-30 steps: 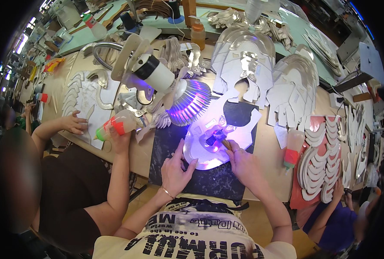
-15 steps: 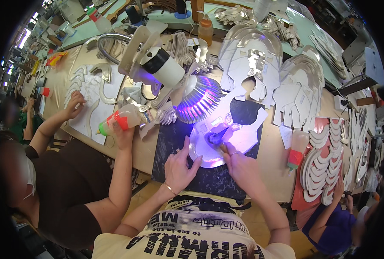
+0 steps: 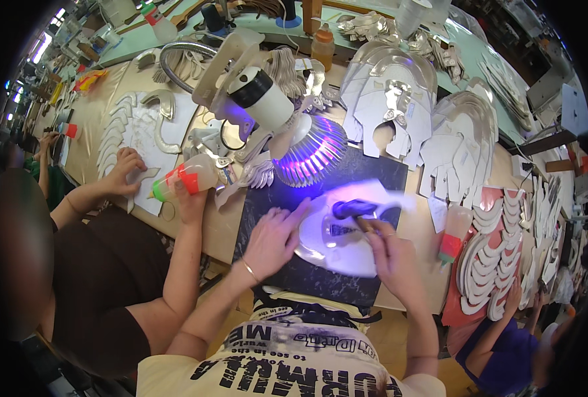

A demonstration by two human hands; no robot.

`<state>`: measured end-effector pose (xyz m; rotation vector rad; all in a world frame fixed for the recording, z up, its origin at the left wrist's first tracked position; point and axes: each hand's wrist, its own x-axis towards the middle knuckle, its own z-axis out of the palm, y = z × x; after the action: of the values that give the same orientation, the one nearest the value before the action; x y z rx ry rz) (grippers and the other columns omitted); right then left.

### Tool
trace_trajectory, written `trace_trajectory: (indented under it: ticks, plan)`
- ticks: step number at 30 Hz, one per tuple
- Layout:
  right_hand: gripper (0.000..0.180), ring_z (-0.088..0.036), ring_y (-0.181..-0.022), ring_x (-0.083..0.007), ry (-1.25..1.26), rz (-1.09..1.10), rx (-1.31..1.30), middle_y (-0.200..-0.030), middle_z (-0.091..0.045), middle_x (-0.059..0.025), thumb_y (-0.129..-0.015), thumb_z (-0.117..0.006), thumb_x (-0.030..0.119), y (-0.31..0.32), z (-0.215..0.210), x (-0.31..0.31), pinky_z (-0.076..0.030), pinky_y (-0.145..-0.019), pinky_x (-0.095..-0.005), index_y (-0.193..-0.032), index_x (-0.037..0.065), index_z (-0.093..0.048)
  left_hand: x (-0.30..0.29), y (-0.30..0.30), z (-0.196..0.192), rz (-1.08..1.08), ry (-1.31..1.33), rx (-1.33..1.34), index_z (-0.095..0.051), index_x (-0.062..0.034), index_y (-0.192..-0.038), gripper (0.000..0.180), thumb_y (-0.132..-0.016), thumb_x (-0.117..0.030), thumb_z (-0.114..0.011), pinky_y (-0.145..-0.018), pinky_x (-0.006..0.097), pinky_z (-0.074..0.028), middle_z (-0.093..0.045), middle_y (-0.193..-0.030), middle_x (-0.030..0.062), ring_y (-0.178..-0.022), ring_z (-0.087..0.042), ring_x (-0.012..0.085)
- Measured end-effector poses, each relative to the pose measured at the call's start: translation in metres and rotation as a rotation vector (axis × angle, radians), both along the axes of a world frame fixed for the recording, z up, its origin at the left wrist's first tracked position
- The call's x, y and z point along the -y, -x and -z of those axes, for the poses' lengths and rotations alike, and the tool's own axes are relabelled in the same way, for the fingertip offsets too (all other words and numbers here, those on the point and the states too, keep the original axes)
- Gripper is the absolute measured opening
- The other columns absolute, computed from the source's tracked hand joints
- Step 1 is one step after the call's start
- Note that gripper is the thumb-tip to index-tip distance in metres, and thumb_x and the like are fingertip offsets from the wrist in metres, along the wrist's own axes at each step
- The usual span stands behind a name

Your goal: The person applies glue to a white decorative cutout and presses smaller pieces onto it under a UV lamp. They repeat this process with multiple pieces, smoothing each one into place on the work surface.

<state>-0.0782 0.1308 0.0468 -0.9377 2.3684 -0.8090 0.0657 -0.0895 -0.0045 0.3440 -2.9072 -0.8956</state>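
A white cut-out panel (image 3: 347, 255) with a shiny silver piece lies on a dark marbled mat (image 3: 267, 198) under the violet glow of a finned lamp (image 3: 307, 151). My left hand (image 3: 274, 237) lies flat with fingers spread on the panel's left edge and on the mat. My right hand (image 3: 386, 246) grips a dark tool (image 3: 353, 210) and holds its end over the silver piece in the panel's middle.
A person at my left holds a glue bottle with an orange band (image 3: 188, 177) over the bench and presses white cut-outs (image 3: 142, 132). Stacks of silver-faced panels (image 3: 393, 99) stand behind the mat. A second glue bottle (image 3: 454, 235) and white curved pieces on red (image 3: 499, 264) lie right.
The view has tilted and drawn closer. My right hand has shifted right with the tool over the panel. The neighbour's bottle hand stays raised.
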Motion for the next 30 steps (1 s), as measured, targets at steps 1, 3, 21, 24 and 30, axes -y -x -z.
trace_trajectory:
  ticks: [1,3,21,24,30]
  plan:
    - [0.034,-0.062,-0.054,-0.0231,0.066,0.115,0.042,-0.062,-0.059,-0.0111,-0.105,-0.048,0.027,0.001,-0.003,-0.007,-0.044,-0.051,-0.0375,-0.131,0.006,-0.058,0.012,0.007,-0.001,0.088,-0.015,0.038,-0.044,-0.0129,-0.149,0.069,-0.083,-0.004,-0.058,-0.082,0.045,-0.048,-0.061,-0.093,0.016,-0.092,-0.057,0.0347]
    - [0.034,-0.042,-0.053,-0.0037,0.218,0.307,0.092,-0.06,-0.045,0.0042,-0.108,-0.045,0.026,0.004,-0.004,-0.022,-0.034,-0.048,-0.0235,-0.125,0.0,-0.06,0.031,0.033,0.002,0.161,0.076,-0.048,-0.047,-0.0135,-0.148,0.065,-0.085,-0.002,-0.056,-0.088,0.043,-0.048,-0.062,-0.097,0.0145,-0.098,-0.059,0.0331]
    - [0.03,-0.057,-0.106,-0.0333,0.112,0.312,-0.379,-0.115,-0.057,-0.0152,-0.089,-0.071,0.02,0.008,0.034,-0.005,-0.046,-0.089,-0.0439,-0.117,0.008,-0.069,0.002,0.122,0.02,0.183,-0.133,-0.33,-0.062,-0.0098,-0.13,0.047,-0.084,-0.002,-0.064,-0.106,0.045,-0.04,-0.057,-0.129,0.015,-0.12,-0.054,0.0349]
    - [0.03,-0.056,-0.104,-0.0314,0.149,0.229,-0.369,-0.113,-0.058,-0.0136,-0.088,-0.072,0.019,0.002,0.05,0.032,-0.045,-0.086,-0.0415,-0.117,0.012,-0.071,-0.003,0.088,0.017,0.031,-0.032,-0.284,-0.062,-0.0088,-0.13,0.045,-0.086,-0.009,-0.068,-0.106,0.046,-0.039,-0.05,-0.14,0.0186,-0.124,-0.051,0.0378]
    - [0.03,-0.055,-0.104,-0.0296,0.198,0.304,-0.451,-0.112,-0.06,-0.0098,-0.082,-0.076,0.018,-0.011,0.074,0.042,-0.045,-0.088,-0.0415,-0.112,0.015,-0.075,-0.017,0.052,0.019,-0.054,0.044,-0.116,-0.066,-0.009,-0.125,0.042,-0.086,-0.019,-0.075,-0.104,0.046,-0.04,-0.046,-0.147,0.022,-0.128,-0.05,0.0385]
